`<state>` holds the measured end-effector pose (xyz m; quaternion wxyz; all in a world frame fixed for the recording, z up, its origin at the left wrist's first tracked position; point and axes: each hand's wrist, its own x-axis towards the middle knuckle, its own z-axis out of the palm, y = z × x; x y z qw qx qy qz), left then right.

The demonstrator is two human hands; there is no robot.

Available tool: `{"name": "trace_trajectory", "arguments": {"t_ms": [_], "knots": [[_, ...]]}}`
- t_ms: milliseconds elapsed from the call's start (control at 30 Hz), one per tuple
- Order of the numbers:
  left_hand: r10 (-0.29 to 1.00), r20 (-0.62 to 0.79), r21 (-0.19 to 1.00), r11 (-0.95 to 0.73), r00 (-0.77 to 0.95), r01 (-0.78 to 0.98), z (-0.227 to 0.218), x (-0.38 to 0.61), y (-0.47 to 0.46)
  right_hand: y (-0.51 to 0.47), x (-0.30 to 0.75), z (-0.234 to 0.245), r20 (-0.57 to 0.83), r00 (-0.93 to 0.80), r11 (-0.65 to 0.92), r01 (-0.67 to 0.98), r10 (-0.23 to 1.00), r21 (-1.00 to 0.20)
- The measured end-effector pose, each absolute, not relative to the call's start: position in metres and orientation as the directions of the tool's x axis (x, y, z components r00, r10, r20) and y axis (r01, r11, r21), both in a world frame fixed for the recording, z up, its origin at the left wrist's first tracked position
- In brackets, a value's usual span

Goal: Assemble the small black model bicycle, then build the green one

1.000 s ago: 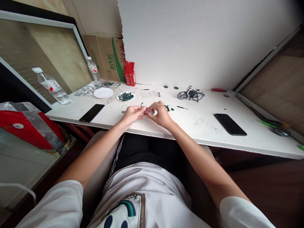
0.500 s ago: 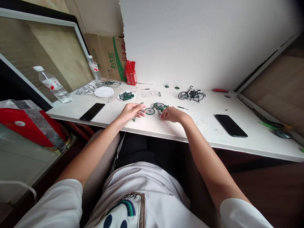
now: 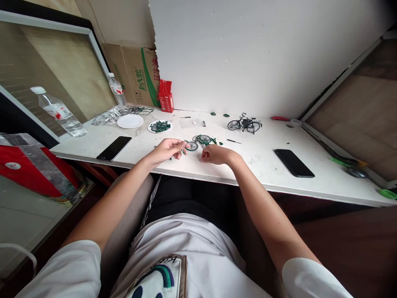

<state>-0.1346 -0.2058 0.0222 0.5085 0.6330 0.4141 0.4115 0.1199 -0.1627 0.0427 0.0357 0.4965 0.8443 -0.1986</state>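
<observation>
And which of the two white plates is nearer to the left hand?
The plate heaped with green parts, on the right; the other plate lies farther from the left hand.

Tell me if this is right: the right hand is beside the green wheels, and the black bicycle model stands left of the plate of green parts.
Not quite: the head view shows the black bicycle model standing right of the plate of green parts, not left. The right hand is beside the green wheels, as you say.
</observation>
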Motion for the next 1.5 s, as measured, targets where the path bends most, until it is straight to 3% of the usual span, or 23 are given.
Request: {"name": "trace_trajectory", "arguments": {"t_ms": [133,267,600,800,1033,1500], "knots": [[0.935,0.111,0.977,-0.164,0.336,0.133,0.021,-0.131,-0.207,-0.161,0.122,0.045,-0.194,-0.433,0.378,0.887,0.88,-0.266],[0.945,0.113,0.981,-0.156,0.307,0.119,0.02,-0.129,-0.206,-0.162,0.121,0.048,-0.217,-0.331,0.296,0.938,0.918,-0.179],[0.963,0.09,0.983,-0.127,0.254,0.133,0.019,-0.129,-0.203,-0.16,0.115,0.037,-0.208,-0.302,0.29,0.953,0.931,-0.083],[0.979,0.063,0.996,-0.074,0.196,0.047,0.011,-0.127,-0.2,-0.162,0.109,0.033,-0.231,-0.337,0.339,0.94,0.913,-0.034],[0.977,0.074,0.997,-0.075,0.198,-0.005,0.004,-0.124,-0.197,-0.16,0.12,0.04,-0.181,-0.443,0.418,0.894,0.878,-0.159],[0.964,0.132,0.964,-0.179,0.232,0.195,-0.008,-0.121,-0.196,-0.187,0.118,0.068,-0.079,-0.615,0.501,0.704,0.785,-0.502]]}}
